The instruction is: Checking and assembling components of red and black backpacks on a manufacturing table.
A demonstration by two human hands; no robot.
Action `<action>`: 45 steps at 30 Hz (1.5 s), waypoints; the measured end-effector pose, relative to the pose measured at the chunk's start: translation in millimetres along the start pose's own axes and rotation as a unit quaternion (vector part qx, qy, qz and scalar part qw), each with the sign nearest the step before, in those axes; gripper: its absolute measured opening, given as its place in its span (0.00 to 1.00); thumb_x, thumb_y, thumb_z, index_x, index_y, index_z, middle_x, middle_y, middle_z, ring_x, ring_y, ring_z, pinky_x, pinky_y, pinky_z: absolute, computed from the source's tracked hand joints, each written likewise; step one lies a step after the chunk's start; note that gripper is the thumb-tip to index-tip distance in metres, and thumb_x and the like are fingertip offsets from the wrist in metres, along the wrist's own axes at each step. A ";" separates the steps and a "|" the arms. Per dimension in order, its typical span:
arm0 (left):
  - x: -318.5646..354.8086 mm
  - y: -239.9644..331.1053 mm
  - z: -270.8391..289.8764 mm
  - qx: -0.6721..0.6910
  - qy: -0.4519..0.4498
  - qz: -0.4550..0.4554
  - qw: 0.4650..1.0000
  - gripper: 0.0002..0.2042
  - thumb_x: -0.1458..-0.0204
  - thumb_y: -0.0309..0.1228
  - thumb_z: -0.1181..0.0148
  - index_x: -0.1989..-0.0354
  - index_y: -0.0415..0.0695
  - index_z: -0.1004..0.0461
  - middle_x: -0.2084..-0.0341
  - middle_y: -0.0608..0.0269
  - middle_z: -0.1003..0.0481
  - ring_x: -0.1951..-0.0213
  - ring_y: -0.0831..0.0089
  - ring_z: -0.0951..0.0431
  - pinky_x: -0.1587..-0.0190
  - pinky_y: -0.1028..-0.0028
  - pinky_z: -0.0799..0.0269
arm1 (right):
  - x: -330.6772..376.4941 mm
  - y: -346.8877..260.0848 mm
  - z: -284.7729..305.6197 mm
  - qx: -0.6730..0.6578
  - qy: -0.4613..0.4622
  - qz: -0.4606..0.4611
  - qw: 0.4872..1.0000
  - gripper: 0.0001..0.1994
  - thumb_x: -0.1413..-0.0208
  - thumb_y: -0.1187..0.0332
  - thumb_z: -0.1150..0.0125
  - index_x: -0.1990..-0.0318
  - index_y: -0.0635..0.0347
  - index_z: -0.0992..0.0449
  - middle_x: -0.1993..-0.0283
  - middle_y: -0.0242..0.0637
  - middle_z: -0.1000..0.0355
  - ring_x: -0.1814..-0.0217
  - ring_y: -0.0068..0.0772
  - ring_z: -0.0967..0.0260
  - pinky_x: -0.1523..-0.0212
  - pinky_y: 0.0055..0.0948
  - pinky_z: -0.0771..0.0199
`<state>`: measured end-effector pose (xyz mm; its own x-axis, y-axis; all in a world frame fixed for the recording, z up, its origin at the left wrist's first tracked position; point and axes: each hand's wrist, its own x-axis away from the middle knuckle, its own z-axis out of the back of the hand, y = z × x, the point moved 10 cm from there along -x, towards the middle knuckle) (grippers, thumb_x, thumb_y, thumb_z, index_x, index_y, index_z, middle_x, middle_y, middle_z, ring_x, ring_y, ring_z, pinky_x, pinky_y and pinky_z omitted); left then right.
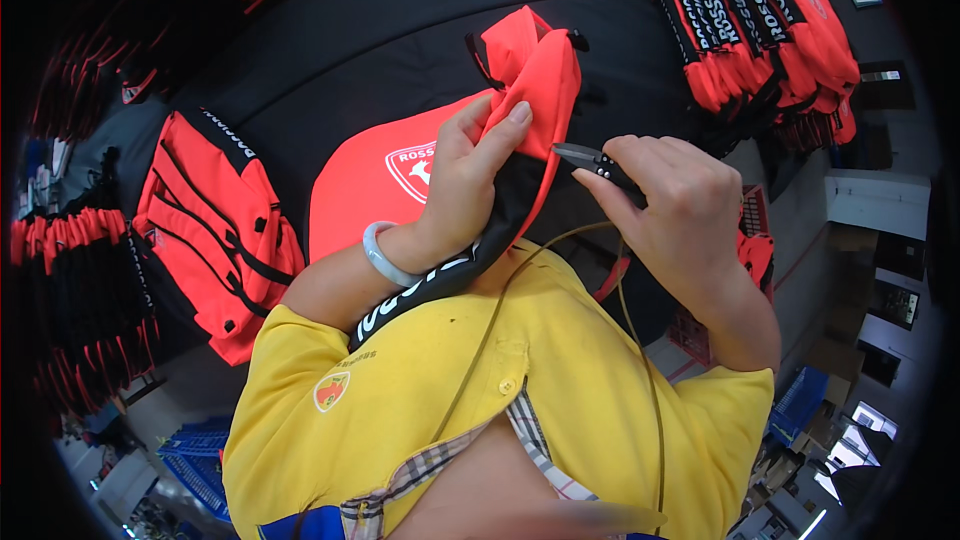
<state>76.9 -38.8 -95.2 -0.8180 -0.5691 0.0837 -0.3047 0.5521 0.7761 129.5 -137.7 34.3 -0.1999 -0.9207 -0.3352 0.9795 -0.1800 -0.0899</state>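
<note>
A bright red and black fabric bag (pixel 350 190) with a shield emblem lies before my chest, one gathered end raised. My left hand (pixel 465 175) is closed on that raised end, thumb on the red cloth, with a pale bangle (pixel 378 252) at the wrist. In my right hand (pixel 675 200) is a small pair of thread snips (pixel 582 156) with a dark handle. Their grey blades point left and meet the bag's red edge, or stop just short of it; I cannot tell which. A brown cord (pixel 480 335) loops down over my yellow shirt.
A dark cloth-covered table (pixel 400 10) spreads ahead. Another red bag with black straps (pixel 215 230) lies on the left. Stacked red and black bags (pixel 745 30) sit at the far right, and more bags (pixel 90 290) stand at far left. Blue crates (pixel 200 460) are on the floor.
</note>
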 end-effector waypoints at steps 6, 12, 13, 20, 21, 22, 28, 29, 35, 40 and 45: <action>1.0 2.7 -0.7 0.003 0.007 -0.010 1.000 0.10 0.41 0.31 0.45 0.59 0.36 0.26 0.67 0.68 0.23 0.65 0.86 0.26 0.61 0.84 0.31 | -3.8 -4.9 0.1 0.024 -0.022 -0.004 0.999 0.13 0.57 0.63 0.30 0.76 0.55 0.31 0.81 0.30 0.33 0.77 0.32 0.31 0.79 0.30 0.34; 1.7 2.8 1.4 0.001 0.015 -0.009 1.000 0.10 0.41 0.32 0.45 0.61 0.36 0.26 0.68 0.69 0.24 0.66 0.86 0.27 0.62 0.84 0.33 | -2.1 -6.4 0.8 0.034 -0.011 0.001 0.999 0.12 0.56 0.63 0.31 0.76 0.55 0.30 0.80 0.30 0.32 0.76 0.31 0.30 0.78 0.30 0.34; 1.7 3.1 2.3 -0.013 0.013 -0.015 1.000 0.10 0.41 0.32 0.45 0.62 0.37 0.26 0.68 0.70 0.24 0.67 0.87 0.28 0.62 0.84 0.33 | -1.3 -5.5 2.6 0.033 -0.003 -0.003 0.999 0.12 0.56 0.63 0.31 0.76 0.55 0.30 0.80 0.30 0.32 0.76 0.31 0.30 0.78 0.30 0.34; 3.4 1.6 1.9 -0.012 0.013 -0.011 1.000 0.09 0.40 0.32 0.45 0.64 0.38 0.27 0.70 0.71 0.25 0.67 0.88 0.30 0.63 0.84 0.35 | 2.1 -3.8 2.7 0.011 -0.001 -0.006 1.000 0.13 0.56 0.63 0.30 0.76 0.56 0.31 0.80 0.31 0.32 0.76 0.32 0.30 0.78 0.30 0.34; 3.8 1.7 3.0 -0.013 0.016 -0.016 1.000 0.09 0.40 0.32 0.45 0.64 0.38 0.27 0.70 0.71 0.25 0.67 0.88 0.30 0.62 0.84 0.35 | 2.0 -4.1 1.8 0.009 -0.004 -0.005 1.000 0.13 0.56 0.63 0.30 0.76 0.56 0.31 0.80 0.31 0.32 0.76 0.32 0.30 0.78 0.30 0.34; 4.2 2.0 3.8 -0.014 0.020 -0.020 0.999 0.09 0.41 0.32 0.45 0.64 0.38 0.27 0.70 0.71 0.25 0.67 0.88 0.30 0.62 0.84 0.35 | 2.1 -4.4 1.0 0.007 -0.008 -0.003 1.000 0.13 0.56 0.63 0.30 0.76 0.56 0.31 0.80 0.31 0.32 0.76 0.32 0.30 0.78 0.31 0.34; 4.3 1.4 -0.2 -0.018 0.006 -0.011 1.000 0.09 0.41 0.32 0.45 0.64 0.38 0.27 0.70 0.71 0.26 0.67 0.88 0.30 0.62 0.84 0.35 | 1.4 -6.5 0.7 0.030 -0.025 -0.009 0.999 0.13 0.57 0.63 0.30 0.76 0.55 0.31 0.80 0.30 0.32 0.76 0.32 0.30 0.78 0.31 0.33; 4.4 0.7 0.3 -0.018 0.007 -0.010 1.000 0.09 0.41 0.32 0.45 0.64 0.38 0.27 0.70 0.71 0.26 0.67 0.88 0.30 0.62 0.84 0.35 | 0.9 -7.4 2.1 0.029 -0.025 -0.009 0.999 0.13 0.57 0.63 0.30 0.76 0.55 0.31 0.80 0.30 0.32 0.76 0.32 0.30 0.78 0.31 0.33; 4.8 -1.7 2.1 -0.024 0.004 -0.023 0.999 0.09 0.40 0.32 0.45 0.63 0.38 0.27 0.70 0.72 0.26 0.67 0.88 0.31 0.62 0.84 0.36 | -3.0 -15.0 1.3 0.071 -0.061 0.003 0.996 0.12 0.59 0.63 0.30 0.76 0.55 0.30 0.80 0.30 0.32 0.75 0.30 0.30 0.76 0.29 0.31; 6.4 -2.1 2.3 -0.008 0.013 -0.027 1.000 0.09 0.40 0.32 0.45 0.62 0.38 0.26 0.70 0.72 0.25 0.67 0.88 0.31 0.62 0.84 0.35 | -5.5 -22.9 -1.0 0.107 -0.072 0.024 0.991 0.11 0.59 0.64 0.31 0.76 0.54 0.29 0.81 0.29 0.32 0.75 0.29 0.30 0.76 0.29 0.31; 7.2 -1.4 4.0 -0.012 0.018 -0.028 0.999 0.09 0.40 0.32 0.45 0.62 0.38 0.26 0.69 0.71 0.25 0.66 0.88 0.30 0.62 0.84 0.35 | -4.6 -26.7 -3.9 0.120 -0.071 0.034 0.990 0.09 0.58 0.64 0.33 0.76 0.54 0.29 0.80 0.29 0.32 0.76 0.29 0.31 0.76 0.28 0.31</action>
<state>69.6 -41.2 -98.1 -0.7825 -0.6196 0.0618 -0.3367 0.5045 0.7951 104.2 -127.3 34.5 -0.1450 -0.9698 -0.1960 0.9710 -0.1775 0.1599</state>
